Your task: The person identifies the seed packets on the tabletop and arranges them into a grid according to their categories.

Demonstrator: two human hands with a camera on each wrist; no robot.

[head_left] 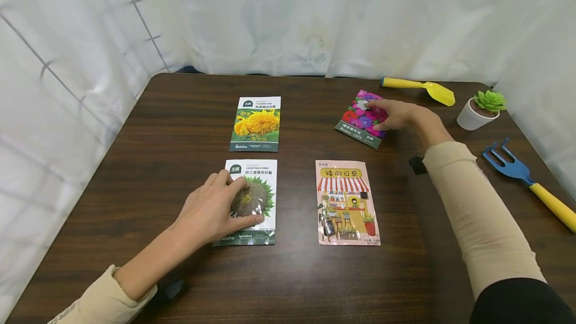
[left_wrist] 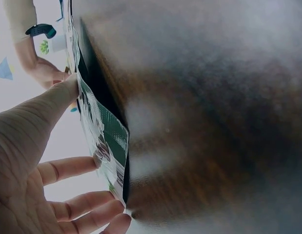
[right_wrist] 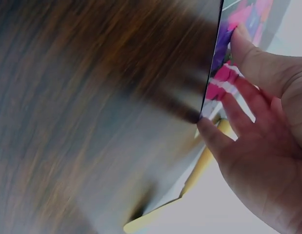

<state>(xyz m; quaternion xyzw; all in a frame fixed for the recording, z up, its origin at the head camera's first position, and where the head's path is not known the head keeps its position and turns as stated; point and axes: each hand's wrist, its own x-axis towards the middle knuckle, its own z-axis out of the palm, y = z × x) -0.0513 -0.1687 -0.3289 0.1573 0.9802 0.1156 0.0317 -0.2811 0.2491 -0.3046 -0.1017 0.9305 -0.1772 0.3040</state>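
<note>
My left hand (head_left: 211,209) rests on a white seed packet (head_left: 266,166) with a large sunflower head on it, fingers spread over its face. In the left wrist view, the thumb and fingertips of the left hand (left_wrist: 24,156) touch that packet (left_wrist: 111,131), whose edge bulges slightly off the table. Farther off on the right, my right hand (head_left: 398,114) touches a tilted seed packet (head_left: 357,136) with pink, red and purple flowers. The right wrist view has the right hand's thumb and fingertips (right_wrist: 242,41) spread across the face of this flower packet (right_wrist: 224,73).
A yellow-flower seed packet (head_left: 256,124) and a pink seed packet (head_left: 346,204) lie on the dark wooden table (head_left: 297,284). At the right are a yellow trowel (head_left: 438,93), a potted succulent (head_left: 472,115) and a blue hand fork (head_left: 513,168). White curtains surround the table.
</note>
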